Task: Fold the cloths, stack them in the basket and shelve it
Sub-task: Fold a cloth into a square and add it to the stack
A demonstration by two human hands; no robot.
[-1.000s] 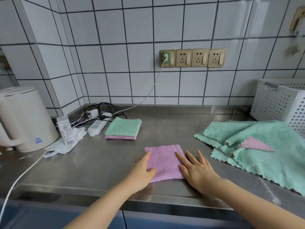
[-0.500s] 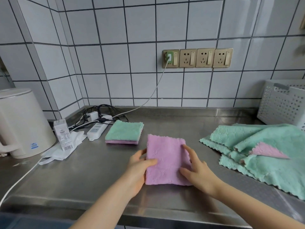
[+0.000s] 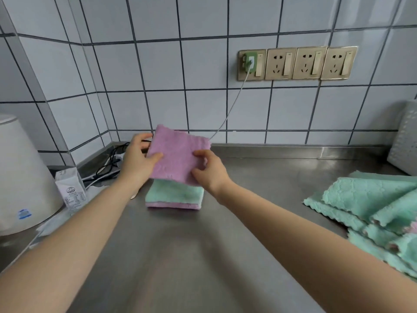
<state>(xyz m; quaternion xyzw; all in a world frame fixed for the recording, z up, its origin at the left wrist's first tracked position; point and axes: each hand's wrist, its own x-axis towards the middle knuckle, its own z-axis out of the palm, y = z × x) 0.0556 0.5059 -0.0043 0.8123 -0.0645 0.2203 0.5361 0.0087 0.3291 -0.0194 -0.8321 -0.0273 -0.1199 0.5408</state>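
Two hands carried the folded pink cloth (image 3: 178,154) in the air just above the stack of folded cloths (image 3: 174,196) at the far left of the steel counter (image 3: 203,256). The left hand (image 3: 137,159) pinched its left edge, thumb on top; the right hand (image 3: 208,170) pinched its near right corner. To land it well, the edges should be squared over the green top cloth, then released flat. The white basket (image 3: 405,145), probably empty, stood far right beyond the unfolded green cloths (image 3: 372,206).

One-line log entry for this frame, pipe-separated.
phase: stacking | left hand + right hand: hold folded pink cloth above folded stack | unfolded green cloths: on counter
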